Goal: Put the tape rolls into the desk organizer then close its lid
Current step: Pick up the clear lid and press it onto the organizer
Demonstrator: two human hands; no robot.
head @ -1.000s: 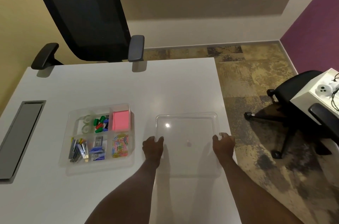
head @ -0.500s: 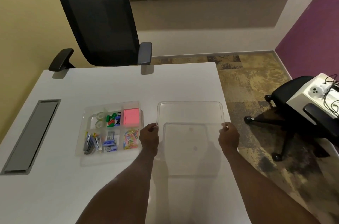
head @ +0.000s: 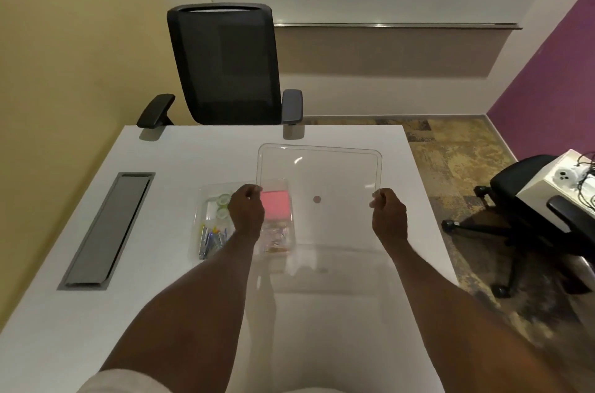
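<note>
Two hands—left hand (head: 246,215), right hand (head: 388,215)—pinched the clear lid (head: 322,180) aloft at centre frame, likely to cover the organizer (head: 206,199)—tape rolls (head: 222,206) inside.

— Any writing you can read here?
— None. The clear lid (head: 338,173) carries only a small round dark spot, no letters.
— And the desk organizer (head: 206,199)?
— The pink note pad (head: 276,207) inside it looks blank, and the other contents are too small and blurred to show any print.
</note>
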